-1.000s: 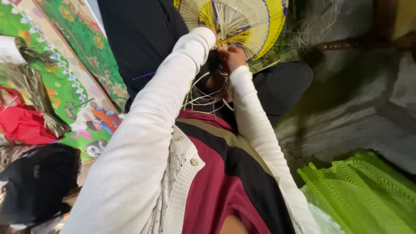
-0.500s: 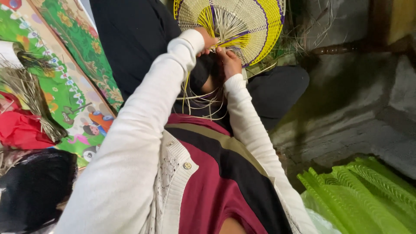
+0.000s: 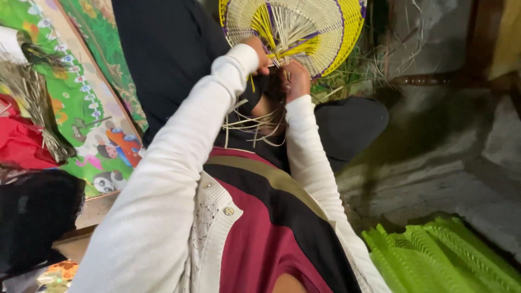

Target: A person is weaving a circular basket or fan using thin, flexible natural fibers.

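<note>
A round woven disc [image 3: 304, 27] of pale straw with yellow and purple bands stands at the top of the view. My left hand [image 3: 259, 51] pinches straw strands at the disc's lower edge. My right hand [image 3: 294, 78] grips loose strands just below and to the right of it. Loose pale strands [image 3: 252, 123] hang down between my white sleeves. Both arms reach forward over my maroon, black and tan garment.
A colourful printed mat [image 3: 89, 103] lies at the left with a bundle of dry straw [image 3: 32, 103] and red cloth [image 3: 19, 144]. Bright green straw [image 3: 445, 255] lies at the lower right on grey ground. Dark cloth covers my lap.
The view has shifted a little, so the disc and my hands sit lower and more central. My hands stay on the strands at the disc's edge.
</note>
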